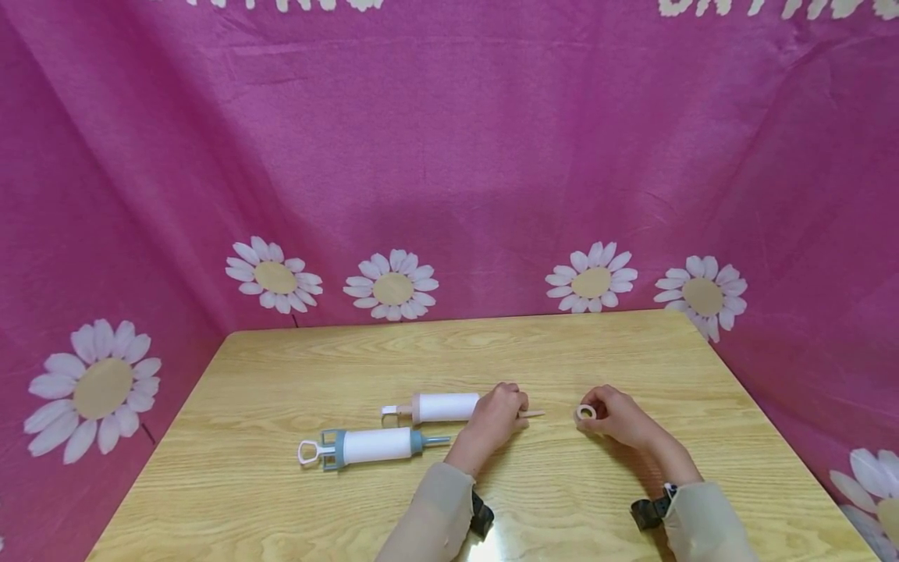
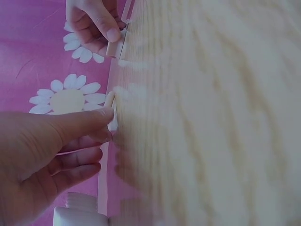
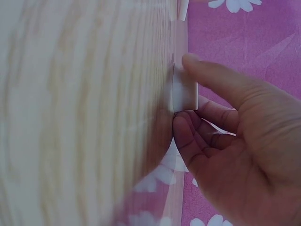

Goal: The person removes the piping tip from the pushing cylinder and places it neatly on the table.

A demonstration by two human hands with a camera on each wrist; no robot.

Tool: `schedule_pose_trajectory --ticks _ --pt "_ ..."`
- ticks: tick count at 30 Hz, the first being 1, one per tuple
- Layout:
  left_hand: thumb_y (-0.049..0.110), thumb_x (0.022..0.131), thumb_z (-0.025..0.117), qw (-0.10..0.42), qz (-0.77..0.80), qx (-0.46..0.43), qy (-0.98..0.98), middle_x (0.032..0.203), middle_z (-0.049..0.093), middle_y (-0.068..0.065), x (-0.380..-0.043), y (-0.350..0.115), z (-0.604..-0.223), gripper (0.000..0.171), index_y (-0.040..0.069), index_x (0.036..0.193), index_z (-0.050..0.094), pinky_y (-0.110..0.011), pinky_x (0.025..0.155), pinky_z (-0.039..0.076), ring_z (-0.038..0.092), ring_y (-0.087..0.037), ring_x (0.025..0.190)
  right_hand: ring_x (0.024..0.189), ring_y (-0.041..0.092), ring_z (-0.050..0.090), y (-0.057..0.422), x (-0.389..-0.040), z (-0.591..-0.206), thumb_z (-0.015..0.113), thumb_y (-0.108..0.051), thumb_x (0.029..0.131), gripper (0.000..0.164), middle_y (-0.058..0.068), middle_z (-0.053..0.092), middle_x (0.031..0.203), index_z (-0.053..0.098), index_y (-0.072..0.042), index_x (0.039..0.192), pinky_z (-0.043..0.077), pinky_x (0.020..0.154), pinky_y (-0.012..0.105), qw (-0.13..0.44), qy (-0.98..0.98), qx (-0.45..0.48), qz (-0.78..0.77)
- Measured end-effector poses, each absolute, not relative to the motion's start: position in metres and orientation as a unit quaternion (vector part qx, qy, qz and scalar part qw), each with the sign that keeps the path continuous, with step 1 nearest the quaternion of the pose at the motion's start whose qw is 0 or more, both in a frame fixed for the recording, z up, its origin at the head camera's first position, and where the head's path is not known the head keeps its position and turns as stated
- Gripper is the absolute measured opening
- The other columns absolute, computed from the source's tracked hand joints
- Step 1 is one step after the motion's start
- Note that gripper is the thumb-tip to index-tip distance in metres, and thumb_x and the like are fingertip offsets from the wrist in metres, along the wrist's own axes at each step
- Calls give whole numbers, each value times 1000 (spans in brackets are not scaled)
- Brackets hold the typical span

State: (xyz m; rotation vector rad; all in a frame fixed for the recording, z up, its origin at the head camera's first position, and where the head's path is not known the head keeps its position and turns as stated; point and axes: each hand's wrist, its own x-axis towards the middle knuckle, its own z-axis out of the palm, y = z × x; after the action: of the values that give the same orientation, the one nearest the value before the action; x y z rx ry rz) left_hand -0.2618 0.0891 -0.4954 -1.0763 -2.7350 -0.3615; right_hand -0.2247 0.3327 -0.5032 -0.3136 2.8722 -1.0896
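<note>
A beige thin nozzle (image 1: 535, 413) sticks out past the fingertips of my left hand (image 1: 494, 415), pinched between thumb and index finger. Behind that hand lies a syringe-like tube (image 1: 448, 407) with a white barrel and beige handle end; the hand hides its right end in the head view. The left wrist view shows a white threaded neck (image 2: 82, 200) on a white body below the fingers. To the right, my right hand (image 1: 618, 417) pinches a short beige ring (image 1: 578, 417) by its edge, low at the tabletop. The ring's wall (image 3: 185, 92) shows from the side in the right wrist view.
A second syringe-like tube (image 1: 377, 446), white with blue-grey ends and a white pull handle, lies left of my left forearm, nearer me. The wooden table (image 1: 337, 515) reaches back to a magenta cloth (image 1: 449, 156) with printed daisies, which also hangs along both sides.
</note>
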Motion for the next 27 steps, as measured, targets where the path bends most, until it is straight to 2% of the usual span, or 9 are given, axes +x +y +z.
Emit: schedule_pose_trajectory --ticks 5,9,13,15,18,22,27 --pt "27 81 80 109 -160 -366 -910 88 66 3 -263 86 -496 19 13 93 73 -13 67 50 61 -7 80 81 15 46 329 -224 -500 73 -22 87 31 9 55 92 61 2 103 39 65 21 22 935 -85 -345" --pt "27 83 79 133 -197 -372 -897 92 68 0 -263 81 -496 22 10 97 73 -13 72 53 64 -10 84 85 18 52 328 -223 -497 71 -22 90 34 12 59 97 61 5 107 47 71 24 -16 939 -75 -337" --pt "27 84 77 141 -238 -372 -886 100 71 -1 -261 72 -493 26 9 103 73 -16 82 55 67 -13 94 95 27 62 324 -223 -493 69 -23 92 40 18 63 106 59 7 116 56 83 40 -57 938 -72 -336" --pt "26 85 77 133 -259 -364 -885 105 71 -2 -259 64 -490 28 9 107 72 -18 86 55 67 -14 100 101 34 63 320 -224 -491 68 -24 92 44 21 63 112 57 7 121 55 88 48 -68 934 -80 -341" --pt "24 85 77 129 -285 -352 -882 111 71 -3 -255 53 -487 32 9 113 70 -20 91 54 67 -16 105 108 39 61 312 -224 -489 68 -25 92 46 23 62 117 57 6 125 52 93 54 -83 929 -94 -347" --pt "24 84 78 152 -307 -347 -873 113 70 -5 -251 38 -483 36 8 115 69 -24 93 55 66 -18 107 109 39 60 300 -226 -489 70 -22 91 44 22 63 117 59 6 124 52 93 55 -107 923 -114 -352" --pt "25 81 80 179 -335 -329 -865 115 69 -4 -244 16 -485 41 8 116 68 -27 95 55 65 -18 109 104 33 62 282 -227 -492 74 -13 87 38 18 65 112 62 4 118 53 89 51 -149 914 -140 -351"
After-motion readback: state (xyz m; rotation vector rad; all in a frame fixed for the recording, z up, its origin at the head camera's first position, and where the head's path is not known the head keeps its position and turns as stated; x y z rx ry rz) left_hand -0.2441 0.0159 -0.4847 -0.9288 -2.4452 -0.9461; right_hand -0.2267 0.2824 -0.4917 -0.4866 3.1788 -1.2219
